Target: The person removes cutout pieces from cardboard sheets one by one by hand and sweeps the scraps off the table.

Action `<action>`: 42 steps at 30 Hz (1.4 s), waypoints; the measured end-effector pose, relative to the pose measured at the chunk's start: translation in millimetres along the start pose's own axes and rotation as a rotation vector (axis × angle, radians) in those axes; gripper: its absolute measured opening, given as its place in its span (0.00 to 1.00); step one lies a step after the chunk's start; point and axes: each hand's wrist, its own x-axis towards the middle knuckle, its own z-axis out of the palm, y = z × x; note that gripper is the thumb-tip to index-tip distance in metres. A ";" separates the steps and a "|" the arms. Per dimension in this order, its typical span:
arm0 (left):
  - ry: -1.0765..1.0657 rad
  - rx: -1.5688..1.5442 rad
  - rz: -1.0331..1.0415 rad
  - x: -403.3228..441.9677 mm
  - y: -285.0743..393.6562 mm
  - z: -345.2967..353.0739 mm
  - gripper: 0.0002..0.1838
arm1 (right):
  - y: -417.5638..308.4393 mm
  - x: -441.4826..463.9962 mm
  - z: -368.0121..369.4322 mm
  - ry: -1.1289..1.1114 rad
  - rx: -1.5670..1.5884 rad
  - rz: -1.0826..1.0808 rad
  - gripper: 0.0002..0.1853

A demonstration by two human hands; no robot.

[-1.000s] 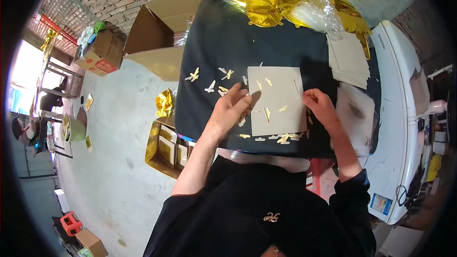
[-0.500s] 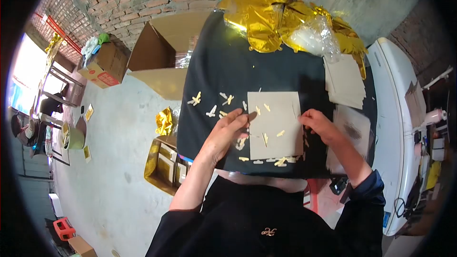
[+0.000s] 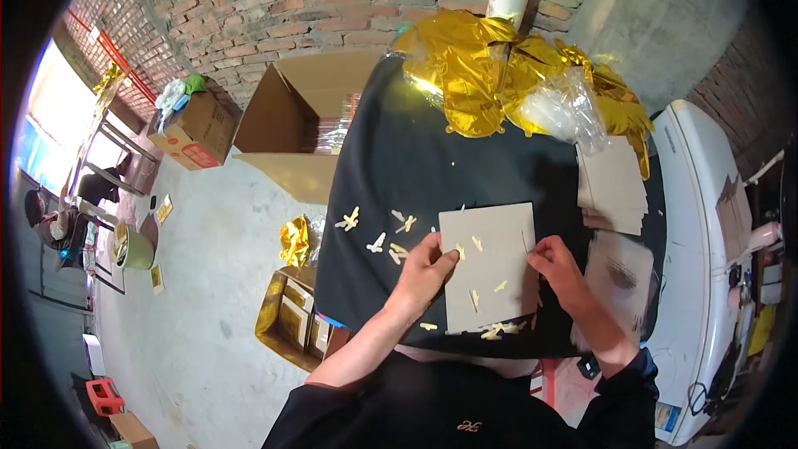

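A grey cardboard sheet (image 3: pixel 490 283) lies before me above the black cloth, slightly turned, with several small pale-yellow pieces (image 3: pixel 475 299) on its face. My left hand (image 3: pixel 426 276) is closed on its left edge, thumb on top beside one of the pieces. At the right edge, my right hand (image 3: pixel 561 270) pinches the same sheet between thumb and fingers. More yellow and whitish pieces (image 3: pixel 349 220) lie scattered on the cloth to the left, and a small pile (image 3: pixel 499 330) sits at the sheet's near edge. The fingers beneath the sheet are hidden.
Gold foil (image 3: pixel 474 75) and clear plastic cover the back of the black-clothed table (image 3: pixel 399 150). A stack of grey sheets (image 3: pixel 611 187) and a plastic-looking sheet (image 3: pixel 619 283) lie at right, near a white appliance (image 3: pixel 706 224). Cardboard boxes (image 3: pixel 287 175) stand on the floor at left.
The camera view has tilted up, so the table sits lower. My left hand has closed onto the sheet's left edge, thumb on top, and the sheet has turned slightly.
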 end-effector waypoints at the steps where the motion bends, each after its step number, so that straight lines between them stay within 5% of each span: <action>1: -0.013 0.015 0.075 6.4 2.1 5.6 0.09 | 2.6 3.6 -0.6 0.012 0.042 -0.030 0.15; 5: -0.038 0.330 0.550 34.4 49.5 18.7 0.09 | -36.8 16.4 -1.0 0.167 0.189 -0.351 0.15; 8: -0.108 0.192 0.687 32.1 87.3 32.9 0.11 | -87.7 11.9 -5.0 0.292 0.187 -0.596 0.15; 11: -0.179 0.128 0.647 31.1 85.9 29.1 0.13 | -77.8 19.7 -5.8 0.312 0.171 -0.732 0.15; 14: -0.160 0.230 0.525 59.4 33.7 0.7 0.14 | -31.1 30.5 7.4 0.341 -0.218 -0.609 0.15; 20: -0.047 0.129 0.467 61.0 -10.3 9.1 0.13 | 3.4 44.9 29.9 0.267 0.079 -0.622 0.14; 22: -0.017 0.179 0.626 68.4 -14.7 18.7 0.12 | 7.7 51.4 30.5 0.303 0.036 -0.665 0.14; 29: -0.042 0.143 0.597 52.1 -2.1 27.0 0.12 | -12.0 43.2 27.2 0.300 0.094 -0.776 0.13; 32: 0.020 0.254 0.584 62.7 -23.5 20.1 0.12 | 31.9 54.5 38.7 0.293 0.138 -0.665 0.12; 42: 0.055 0.326 0.481 65.7 -22.0 17.5 0.11 | 10.4 56.9 36.9 0.213 0.274 -0.607 0.10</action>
